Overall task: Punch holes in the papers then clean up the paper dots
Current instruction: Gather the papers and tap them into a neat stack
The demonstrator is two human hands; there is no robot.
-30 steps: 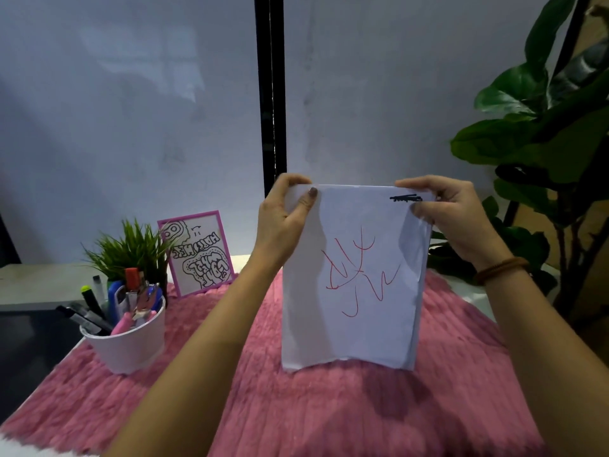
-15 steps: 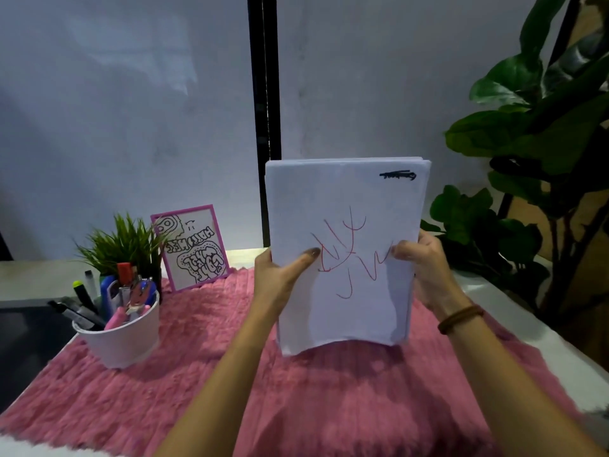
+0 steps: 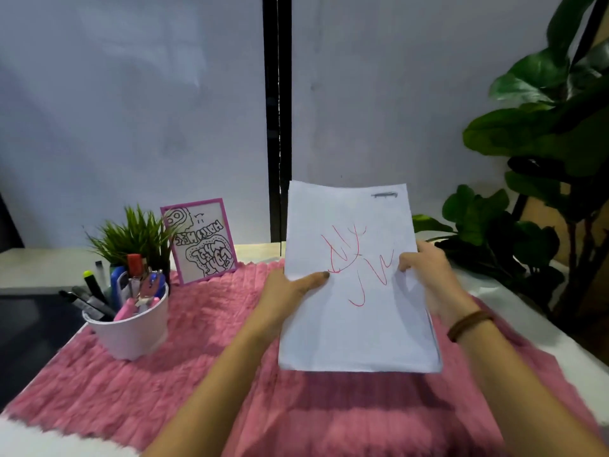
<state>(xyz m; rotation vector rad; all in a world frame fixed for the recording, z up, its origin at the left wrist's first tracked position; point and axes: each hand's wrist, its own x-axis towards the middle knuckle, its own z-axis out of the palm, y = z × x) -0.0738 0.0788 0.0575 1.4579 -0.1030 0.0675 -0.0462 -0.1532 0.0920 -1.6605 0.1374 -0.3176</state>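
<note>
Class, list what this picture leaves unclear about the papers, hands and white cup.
Head view: fingers of left hand and right hand, hidden behind the papers.
Head view: black mark near the papers' top edge, blurred, unreadable.
Head view: tools in the white cup, overlapping, too small to identify.

Pale wall [image 3: 131, 110] – black post [image 3: 276, 127] – leafy plant [image 3: 543, 143].

A pen cup [image 3: 131, 331] and card [image 3: 201, 240] block left of the left hand [image 3: 286, 291], big plant [image 3: 543, 143] right of the right hand [image 3: 428, 272]; rug [image 3: 164, 390] below is open.
</note>
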